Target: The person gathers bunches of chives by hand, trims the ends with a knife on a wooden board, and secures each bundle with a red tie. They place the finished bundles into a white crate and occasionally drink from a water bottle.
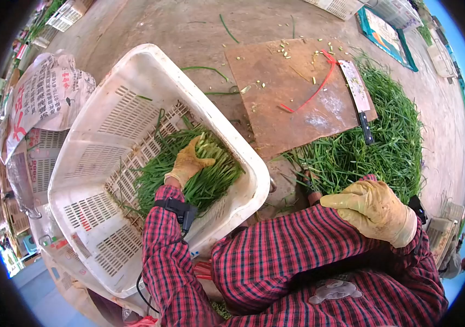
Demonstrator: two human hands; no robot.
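My left hand [188,162], in a yellowish glove, lies on top of a pile of green chives [210,185] inside a white plastic basket [151,60]. Its thumb is spread away from the fingers, and pale cut ends of the chives show beside it. The undersides of the fingers are partly hidden. My right hand [374,212], gloved alike, is over my right knee with its fingers curled together. Nothing shows in it. A bigger heap of chives [385,131] spreads on the floor just beyond that hand.
A brown board [281,92] lies ahead with a black-handled cleaver [357,90], a red tie [325,79] and cut stem bits on it. A printed white sack [52,92] stands left of the basket. Farther off are a teal-edged bag [388,41] and a white crate [339,6].
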